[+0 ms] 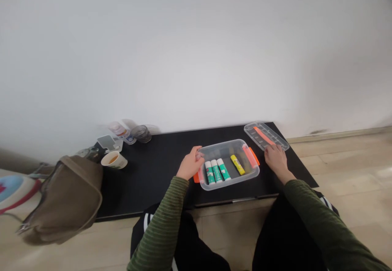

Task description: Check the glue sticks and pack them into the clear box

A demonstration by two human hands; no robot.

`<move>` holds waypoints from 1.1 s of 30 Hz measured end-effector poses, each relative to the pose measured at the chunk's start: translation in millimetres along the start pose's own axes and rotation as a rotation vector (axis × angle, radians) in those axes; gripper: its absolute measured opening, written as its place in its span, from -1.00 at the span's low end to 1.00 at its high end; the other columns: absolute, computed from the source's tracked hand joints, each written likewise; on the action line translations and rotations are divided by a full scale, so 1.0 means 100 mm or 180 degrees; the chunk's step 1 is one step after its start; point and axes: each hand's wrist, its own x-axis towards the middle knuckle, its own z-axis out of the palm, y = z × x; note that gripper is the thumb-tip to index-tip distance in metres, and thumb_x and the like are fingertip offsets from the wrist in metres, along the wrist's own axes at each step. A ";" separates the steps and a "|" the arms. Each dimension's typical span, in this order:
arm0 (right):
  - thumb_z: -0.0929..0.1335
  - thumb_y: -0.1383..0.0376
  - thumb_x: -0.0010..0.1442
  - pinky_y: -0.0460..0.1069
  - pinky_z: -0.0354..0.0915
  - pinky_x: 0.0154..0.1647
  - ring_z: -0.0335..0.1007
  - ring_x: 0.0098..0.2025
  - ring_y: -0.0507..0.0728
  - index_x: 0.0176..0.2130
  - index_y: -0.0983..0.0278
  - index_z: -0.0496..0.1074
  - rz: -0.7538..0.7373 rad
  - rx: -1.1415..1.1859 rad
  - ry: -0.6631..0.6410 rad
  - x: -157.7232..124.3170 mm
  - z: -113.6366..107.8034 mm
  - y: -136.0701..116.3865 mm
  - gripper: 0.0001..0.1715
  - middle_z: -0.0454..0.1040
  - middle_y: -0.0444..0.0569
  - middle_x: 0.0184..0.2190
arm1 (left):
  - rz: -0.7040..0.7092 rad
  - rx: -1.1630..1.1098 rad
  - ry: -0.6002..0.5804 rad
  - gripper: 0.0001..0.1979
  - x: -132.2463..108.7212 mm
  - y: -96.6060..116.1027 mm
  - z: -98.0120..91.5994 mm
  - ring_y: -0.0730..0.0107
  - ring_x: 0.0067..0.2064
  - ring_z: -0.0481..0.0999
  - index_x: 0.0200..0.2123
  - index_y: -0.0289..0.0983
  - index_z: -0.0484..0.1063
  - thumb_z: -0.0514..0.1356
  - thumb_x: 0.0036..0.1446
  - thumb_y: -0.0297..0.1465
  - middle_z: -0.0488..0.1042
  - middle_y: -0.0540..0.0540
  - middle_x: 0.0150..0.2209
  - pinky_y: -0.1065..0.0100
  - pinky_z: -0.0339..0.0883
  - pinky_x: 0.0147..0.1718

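Note:
My left hand (190, 163) grips the left end of a clear plastic storage box (228, 185), its thumb bent in over the rim. Orange clips sit on both ends of the box. Inside, three green-and-white glue sticks (217, 171) lie side by side at the left, and one small yellow tube or stick (237, 165) lies apart at the right. To the right of the box, my right hand (276, 161) has its fingers closed at the near edge of the clear lid (261, 138), by its orange strip. The right fingertips are partly hidden.
Both lie on a black table (162, 161) against a white wall. Left on it stand a paper cup (114, 160) with orange-brown liquid, a dark glass (141, 134), a white bottle (121, 132) and a pale phone-like stand (107, 143). A brown bag (70, 193) rests at the left end.

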 end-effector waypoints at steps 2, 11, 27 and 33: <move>0.18 0.30 0.28 0.13 0.20 -0.07 0.28 -0.06 0.30 -0.29 0.30 0.43 0.0045 0.0214 0.0308 -0.01 -0.04 -0.03 -0.73 0.47 0.18 -0.21 | -0.0029 0.0000 0.0041 -0.51 0.00 -0.01 0.01 0.26 -0.07 0.55 0.13 -0.21 0.29 0.10 0.08 -0.44 0.58 -0.09 -0.08 0.30 0.33 -0.03; 0.25 0.14 0.30 0.18 0.30 0.01 0.43 -0.05 0.25 -0.16 0.29 0.36 0.0437 0.1958 0.1767 -0.17 -0.57 -0.17 -0.72 0.50 0.17 -0.09 | -0.0080 0.0137 0.0294 -0.60 -0.01 -0.03 0.03 0.17 -0.05 0.55 0.08 -0.21 0.42 0.10 0.18 -0.27 0.58 -0.15 -0.07 0.28 0.33 -0.05; 0.54 0.13 -0.01 -0.16 0.37 -0.62 0.47 -0.57 0.00 -0.35 0.29 0.48 0.1476 0.5534 0.0106 0.30 -1.15 -0.64 -0.67 0.52 -0.12 -0.50 | -0.0526 -0.1209 -0.0004 -0.35 -0.07 -0.14 -0.03 0.16 -0.19 0.51 -0.28 -0.35 0.56 -0.06 0.19 0.08 0.60 -0.20 -0.26 0.28 0.32 -0.18; 0.50 0.17 0.06 -0.09 0.46 -0.52 0.46 -0.55 0.02 -0.34 0.27 0.51 0.1436 0.5459 -0.0909 0.47 -0.93 -0.92 -0.77 0.52 -0.08 -0.52 | -0.0443 -0.1343 -0.0272 -0.31 -0.16 -0.10 -0.08 0.11 -0.16 0.52 -0.29 -0.33 0.58 -0.09 0.20 0.11 0.60 -0.18 -0.31 0.24 0.33 -0.13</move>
